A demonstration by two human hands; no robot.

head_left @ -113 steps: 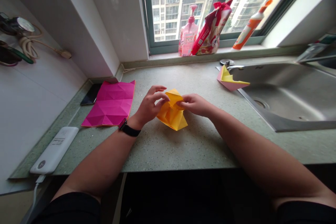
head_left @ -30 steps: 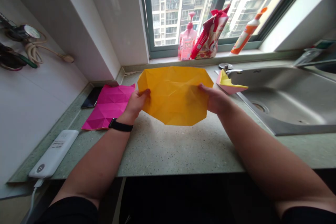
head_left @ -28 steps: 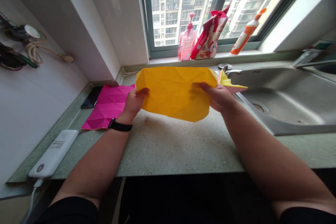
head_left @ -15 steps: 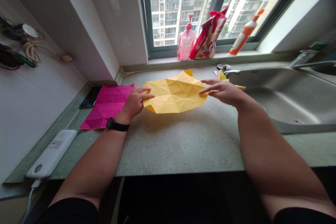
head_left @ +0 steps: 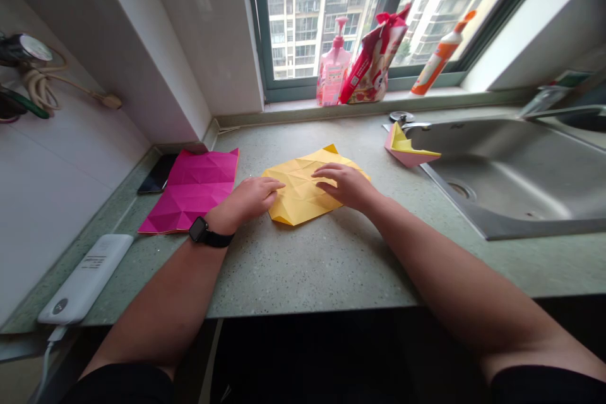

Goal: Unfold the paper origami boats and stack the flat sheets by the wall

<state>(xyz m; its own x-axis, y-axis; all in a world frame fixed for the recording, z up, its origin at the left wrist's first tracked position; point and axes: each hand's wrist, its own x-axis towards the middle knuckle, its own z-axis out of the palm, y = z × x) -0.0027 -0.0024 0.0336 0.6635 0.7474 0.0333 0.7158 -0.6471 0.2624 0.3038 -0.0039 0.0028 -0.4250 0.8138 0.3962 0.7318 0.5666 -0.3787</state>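
A creased yellow sheet of paper [head_left: 303, 192] lies on the speckled counter, with some of its corners folded in. My left hand [head_left: 255, 197], a black watch at its wrist, rests at the sheet's left edge with the fingers stretched over it. Over the middle and right of the paper is my right hand [head_left: 343, 183], fingers apart; whether it presses on the sheet I cannot tell. To the left lies a creased magenta sheet of paper [head_left: 203, 183]. A folded pink and yellow paper boat [head_left: 409, 150] stands by the sink.
The steel sink [head_left: 502, 170] is at the right. A phone [head_left: 156, 175] lies partly under the magenta sheet, and a white power bank [head_left: 88, 278] with a cable sits at the left front. A pump bottle [head_left: 332, 72], a red bag [head_left: 374, 63] and an orange bottle [head_left: 435, 63] line the windowsill.
The yellow sheet, held at both sides before, now lies lower and turned on the counter. My right hand has moved left over it, uncovering the paper boat.
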